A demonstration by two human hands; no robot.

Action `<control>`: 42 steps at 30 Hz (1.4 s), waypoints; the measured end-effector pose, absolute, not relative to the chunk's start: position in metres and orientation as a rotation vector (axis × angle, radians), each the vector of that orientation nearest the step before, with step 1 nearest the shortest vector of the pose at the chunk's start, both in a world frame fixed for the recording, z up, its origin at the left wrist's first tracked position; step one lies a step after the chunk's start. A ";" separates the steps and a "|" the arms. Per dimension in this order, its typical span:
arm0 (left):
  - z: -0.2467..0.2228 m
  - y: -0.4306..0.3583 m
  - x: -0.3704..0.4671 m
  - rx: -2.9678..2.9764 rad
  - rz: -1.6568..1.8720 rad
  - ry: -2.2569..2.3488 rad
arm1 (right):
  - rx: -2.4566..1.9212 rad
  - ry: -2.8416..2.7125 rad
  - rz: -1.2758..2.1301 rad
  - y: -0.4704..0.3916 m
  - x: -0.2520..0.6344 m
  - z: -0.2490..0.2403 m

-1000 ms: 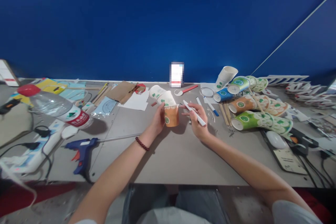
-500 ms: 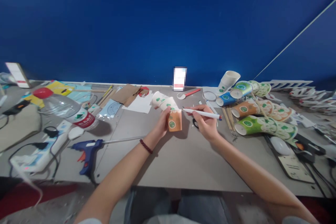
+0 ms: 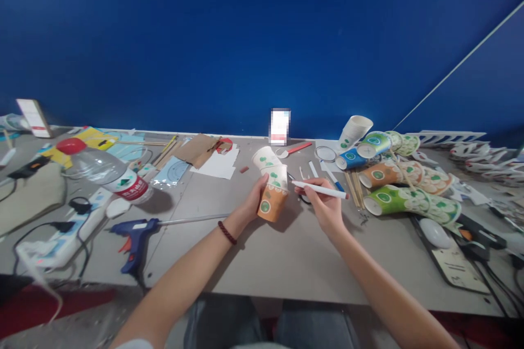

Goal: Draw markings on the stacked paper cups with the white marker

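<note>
My left hand (image 3: 252,200) is wrapped round a stack of paper cups (image 3: 273,199), orange at the near end and white with green leaves toward the far end. The stack leans, its far end tipped a little to the left. Between the fingers of my right hand (image 3: 326,204) is a white marker (image 3: 321,190) with a reddish end, its tip pointing left at the cups, a small gap apart from them. Just beyond the marker, two more pens (image 3: 332,174) lie on the table, and part of a dark ring-shaped thing shows under my right hand.
At left are a blue glue gun (image 3: 137,237), a water bottle (image 3: 104,173) and a power strip (image 3: 76,234). Joined cups (image 3: 413,202) and a cup stack (image 3: 355,132) stand right. Cardboard (image 3: 198,149), white paper (image 3: 216,165) and a phone (image 3: 280,126) are farther back.
The cups have turned more upright and come slightly nearer to me in my left hand. My right hand and the marker have shifted slightly down and right, away from the cups.
</note>
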State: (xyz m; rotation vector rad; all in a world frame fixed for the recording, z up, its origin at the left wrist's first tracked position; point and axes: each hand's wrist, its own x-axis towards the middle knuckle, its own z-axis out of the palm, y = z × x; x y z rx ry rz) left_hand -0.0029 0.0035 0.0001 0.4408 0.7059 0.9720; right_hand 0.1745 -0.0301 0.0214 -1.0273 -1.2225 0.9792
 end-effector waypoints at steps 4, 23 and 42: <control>-0.005 0.002 -0.003 0.480 0.963 0.691 | -1.028 -1.258 0.948 -0.032 0.176 0.020; 0.001 -0.003 -0.004 0.562 1.090 0.725 | -1.028 -1.210 1.060 -0.028 0.168 0.008; -0.004 -0.003 -0.003 0.646 1.077 0.695 | -1.057 -1.328 1.041 -0.029 0.171 0.009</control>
